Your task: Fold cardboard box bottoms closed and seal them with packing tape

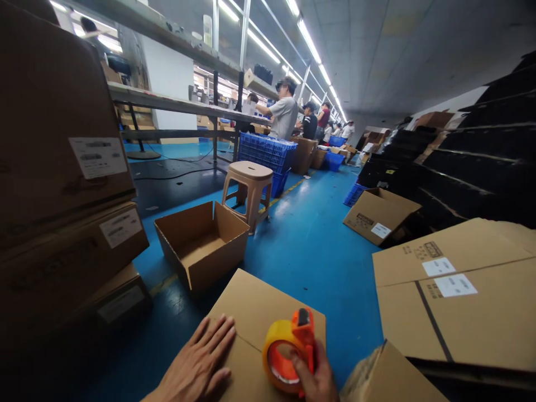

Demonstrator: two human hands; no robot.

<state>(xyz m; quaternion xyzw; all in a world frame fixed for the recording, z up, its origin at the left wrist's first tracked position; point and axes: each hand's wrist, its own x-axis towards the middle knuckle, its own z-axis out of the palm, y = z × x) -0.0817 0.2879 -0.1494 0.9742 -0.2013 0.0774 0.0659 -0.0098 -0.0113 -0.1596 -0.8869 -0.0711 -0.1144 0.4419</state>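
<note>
A closed cardboard box [276, 296] lies in front of me, a seam running between its top flaps. My left hand [196, 357] rests flat on the box's left side, fingers stretched out. Over the right part of the lid, my right hand [316, 377] grips an orange tape dispenser [304, 329] loaded with a wide roll of yellow tape [272, 349]. The thumb reaches into the roll's core. Whether the tape touches the cardboard I cannot tell.
An open carton [201, 251] and a beige stool [249, 187] stand ahead. Labelled boxes [62, 167] are stacked at left, flattened cardboard [460, 296] lies at right. Blue crates [268, 153] and several people [285, 114] line the workbench [176, 103] beyond.
</note>
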